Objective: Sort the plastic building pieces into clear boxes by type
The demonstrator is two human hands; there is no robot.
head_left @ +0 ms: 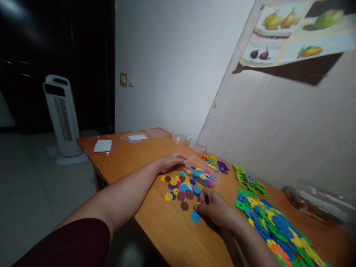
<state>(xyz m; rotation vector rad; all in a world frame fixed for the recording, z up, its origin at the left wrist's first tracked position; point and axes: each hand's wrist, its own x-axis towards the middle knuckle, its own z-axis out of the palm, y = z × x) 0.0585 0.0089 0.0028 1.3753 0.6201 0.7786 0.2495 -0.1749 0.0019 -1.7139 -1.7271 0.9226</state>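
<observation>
My left hand is at the near-left end of a clear plastic box, its fingers closed on the rim. Small colourful notched plastic discs, the snowflake-shaped building kind, fill the bottom of the box. More of these loose discs lie scattered on the table in front of it, in yellow, brown, blue and pink. At the right of this spread, my right hand has its fingers curled in a pinch, with a yellow disc partly showing at the fingertips. Just below the hand lies a light blue disc.
A large heap of bigger snowflake discs covers the table's right side. Green pieces and a small multicoloured pile lie along the wall. Clear lids and trays sit at the far end; a packed clear container stands right.
</observation>
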